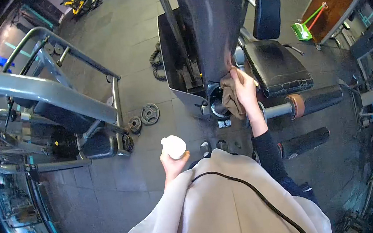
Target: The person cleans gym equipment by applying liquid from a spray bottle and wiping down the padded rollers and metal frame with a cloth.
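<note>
My left hand (173, 164) is closed around a white bottle (175, 147) with a small knob on its far left side; I cannot make out what kind of bottle it is. It is held over the floor, near my body. My right hand (246, 91) grips a brown cloth (230, 97), which hangs in folds beneath the fingers. The cloth rests against the lower end of a large dark upright (213, 27) on an exercise machine. Just right of that hand is a black padded seat (276, 66) with cracked covering.
Padded rollers (319, 102) extend on the right, with another black roller (305, 142) lower down. Weight plates (150, 114) and a thick rope (157, 62) lie on the floor. A grey-framed machine (47, 92) stands left. A green dustpan (301, 31) is at the far right.
</note>
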A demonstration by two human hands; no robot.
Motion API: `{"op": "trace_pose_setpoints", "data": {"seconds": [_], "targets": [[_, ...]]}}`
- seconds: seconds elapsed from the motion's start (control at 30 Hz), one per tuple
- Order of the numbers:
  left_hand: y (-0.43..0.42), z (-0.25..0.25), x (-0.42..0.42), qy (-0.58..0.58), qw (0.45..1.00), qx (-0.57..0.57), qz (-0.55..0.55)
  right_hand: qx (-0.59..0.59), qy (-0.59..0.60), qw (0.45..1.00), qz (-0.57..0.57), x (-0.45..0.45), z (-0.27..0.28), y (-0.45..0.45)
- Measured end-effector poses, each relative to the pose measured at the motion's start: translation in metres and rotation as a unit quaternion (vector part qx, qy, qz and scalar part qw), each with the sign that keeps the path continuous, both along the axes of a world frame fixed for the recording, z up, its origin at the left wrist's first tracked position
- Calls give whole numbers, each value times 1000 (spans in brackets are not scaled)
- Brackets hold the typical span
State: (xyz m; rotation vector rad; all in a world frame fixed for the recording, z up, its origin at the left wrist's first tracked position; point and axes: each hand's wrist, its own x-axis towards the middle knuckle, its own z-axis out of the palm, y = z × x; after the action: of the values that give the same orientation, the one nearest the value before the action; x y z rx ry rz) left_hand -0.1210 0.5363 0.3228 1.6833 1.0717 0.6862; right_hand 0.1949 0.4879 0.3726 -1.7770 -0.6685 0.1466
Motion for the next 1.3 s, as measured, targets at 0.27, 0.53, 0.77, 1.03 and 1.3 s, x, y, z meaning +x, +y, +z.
{"op": "trace_pose_setpoints", "data": {"seconds": [0.27, 0.53, 0.77, 1.03, 1.3], "targets": [[-20, 1, 21, -36, 998, -41, -33, 56, 58, 996, -27, -48, -52, -61], [-28, 8, 28, -20, 998, -37, -40, 147, 261, 952, -65, -33, -51, -101], [-27, 17, 12, -1, 999, -31, 10, 158, 143, 977, -28, 7, -1, -24], [-26, 1, -16, 13, 998, -6, 61, 149, 105, 983, 6, -15, -49, -25], [-23, 2, -13, -12, 998, -12, 57, 153, 300, 942, -3, -10, -148, -45]]}}
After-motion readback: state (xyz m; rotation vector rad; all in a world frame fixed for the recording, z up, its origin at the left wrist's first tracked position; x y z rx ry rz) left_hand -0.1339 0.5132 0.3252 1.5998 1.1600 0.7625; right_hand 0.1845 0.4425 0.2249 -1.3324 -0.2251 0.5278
